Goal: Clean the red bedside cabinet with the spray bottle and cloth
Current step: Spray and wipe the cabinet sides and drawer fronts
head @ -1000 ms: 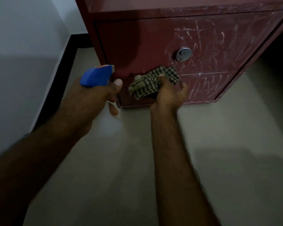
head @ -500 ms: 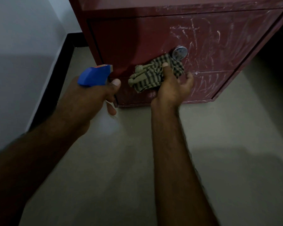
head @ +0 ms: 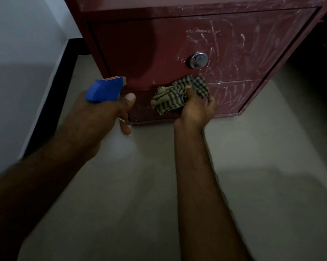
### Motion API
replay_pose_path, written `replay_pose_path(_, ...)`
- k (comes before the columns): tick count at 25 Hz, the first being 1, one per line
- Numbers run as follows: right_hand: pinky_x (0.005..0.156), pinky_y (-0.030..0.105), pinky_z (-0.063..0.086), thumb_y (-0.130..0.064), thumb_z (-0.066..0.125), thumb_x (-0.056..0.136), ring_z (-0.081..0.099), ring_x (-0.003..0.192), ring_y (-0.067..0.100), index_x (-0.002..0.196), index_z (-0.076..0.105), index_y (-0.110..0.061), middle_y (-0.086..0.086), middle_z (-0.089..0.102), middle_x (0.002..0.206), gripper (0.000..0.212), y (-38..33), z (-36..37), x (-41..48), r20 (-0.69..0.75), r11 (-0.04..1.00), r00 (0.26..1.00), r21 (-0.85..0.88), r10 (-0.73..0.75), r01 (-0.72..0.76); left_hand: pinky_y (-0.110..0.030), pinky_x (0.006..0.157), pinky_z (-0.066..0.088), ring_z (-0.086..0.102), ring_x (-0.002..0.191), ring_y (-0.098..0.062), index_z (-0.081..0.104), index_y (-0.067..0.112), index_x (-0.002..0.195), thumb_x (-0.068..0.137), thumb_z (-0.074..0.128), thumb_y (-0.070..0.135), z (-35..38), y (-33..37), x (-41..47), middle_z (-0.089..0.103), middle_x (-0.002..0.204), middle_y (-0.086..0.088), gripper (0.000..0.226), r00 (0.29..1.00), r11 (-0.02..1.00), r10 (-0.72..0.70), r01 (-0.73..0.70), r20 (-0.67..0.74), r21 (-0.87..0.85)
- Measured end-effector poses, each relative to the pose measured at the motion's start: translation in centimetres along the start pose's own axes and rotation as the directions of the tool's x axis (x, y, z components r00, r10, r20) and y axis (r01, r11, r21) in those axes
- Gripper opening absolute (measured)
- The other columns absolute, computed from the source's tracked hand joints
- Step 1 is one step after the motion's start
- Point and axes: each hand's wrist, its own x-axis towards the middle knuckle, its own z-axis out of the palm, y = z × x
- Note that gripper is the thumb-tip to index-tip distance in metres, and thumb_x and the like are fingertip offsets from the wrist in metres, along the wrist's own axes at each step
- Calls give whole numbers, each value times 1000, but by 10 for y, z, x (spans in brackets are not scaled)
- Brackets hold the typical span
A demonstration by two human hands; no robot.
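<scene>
I see right hand (head: 196, 110) gripping checked cloth (head: 179, 94) against red bedside cabinet (head: 158, 49); left hand (head: 100, 117) clamped round blue spray bottle (head: 105, 90).

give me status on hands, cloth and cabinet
Left grip holds spray bottle. Right grip holds cloth against cabinet front, below knob. White streaks at right. Nothing blocking.
</scene>
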Motion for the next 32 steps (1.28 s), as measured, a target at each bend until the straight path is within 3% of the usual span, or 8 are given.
replay_pose_path(6,105,46,56,-9,86,84,62,129,25,153,43,-20,9,55,149,82,0,-6,13,48,996,995,22,-82,81,-58,98,50,68,91,-30,51,40,90,85,71,42,4,-1,2,68,101,-9,20,1000,1000,-14,14,-8,9)
replay_pose_path(9,105,44,56,-10,86,85,62,127,23,153,44,-19,6,53,150,80,6,-10,13,-22,998,999,-41,-48,47,-57,98,50,68,92,-30,51,40,93,86,70,42,6,-1,2,68,103,-9,21,1000,1000,-7,7,-6,7)
replay_pose_path(13,99,42,59,-7,85,86,66,115,21,149,48,-15,-6,61,121,74,20,1,1,32,996,998,-73,-50,53,-60,96,51,69,93,-31,54,39,96,86,72,42,3,-2,2,68,100,-8,21,1000,1000,-1,1,-2,5)
replay_pose_path(16,91,39,63,-1,83,84,72,106,22,140,53,-15,2,69,118,65,35,8,-12,132,996,991,-77,-28,39,-59,99,50,69,83,-24,55,36,98,89,70,35,1,0,1,68,93,-4,18,1000,1000,-3,3,7,-6)
replay_pose_path(20,85,31,62,6,81,84,68,88,4,144,47,-15,-13,63,101,72,42,10,-14,148,1000,989,20,-17,14,-59,99,50,68,77,-23,59,27,94,89,70,35,-5,0,-1,67,87,-4,14,1000,1000,-2,2,-3,-5)
replay_pose_path(25,88,42,64,-3,86,81,73,99,17,141,51,-15,0,72,113,71,60,23,-29,187,992,982,-121,-9,32,-63,97,50,68,67,-22,61,24,101,88,70,38,-15,-3,0,69,88,-5,20,1000,1000,-11,11,-18,-20)
replay_pose_path(29,87,46,65,-7,88,79,73,103,20,149,47,-20,5,71,122,82,57,30,-36,178,990,983,-122,-43,66,-63,98,49,69,78,-22,60,14,121,89,70,38,-20,-2,-1,70,94,-6,42,1000,999,-24,24,-20,-24)
replay_pose_path(32,87,41,65,-9,88,78,72,106,20,147,48,-25,3,69,122,81,44,35,-35,222,986,968,-90,-117,140,-63,99,49,68,74,-23,62,21,100,89,70,36,-24,-4,-1,67,89,-4,20,1000,999,-17,17,-15,-35)
